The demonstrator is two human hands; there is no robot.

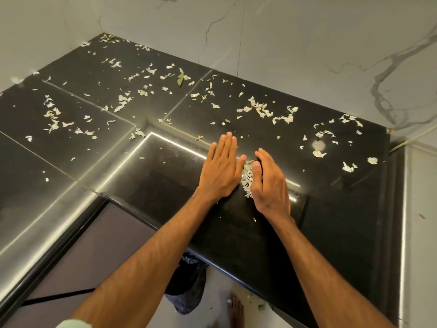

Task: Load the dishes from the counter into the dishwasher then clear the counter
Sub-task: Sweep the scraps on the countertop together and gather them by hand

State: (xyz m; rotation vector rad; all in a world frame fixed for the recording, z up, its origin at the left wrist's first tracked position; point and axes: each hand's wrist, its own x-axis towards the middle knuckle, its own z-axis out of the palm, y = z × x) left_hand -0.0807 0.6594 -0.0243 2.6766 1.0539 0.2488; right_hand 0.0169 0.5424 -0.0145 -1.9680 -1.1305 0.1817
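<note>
A glossy black stone counter (123, 166) is strewn with pale peel scraps (262, 108) and a few green leaf bits (180, 79). My left hand (222, 169) lies flat on the counter with straight fingers. My right hand (268, 183) stands on its edge beside it, fingers slightly cupped. Between the two palms sits a small heap of gathered scraps (247, 178), touched by both hands. No dishes are in view.
Marble-look walls (307, 55) close the counter at the back and right. Below the counter's front edge (151, 221) a black bin bag (186, 287) stands on the floor, with a bare foot (235, 308) beside it. More scraps lie far left (53, 119) and far right (347, 166).
</note>
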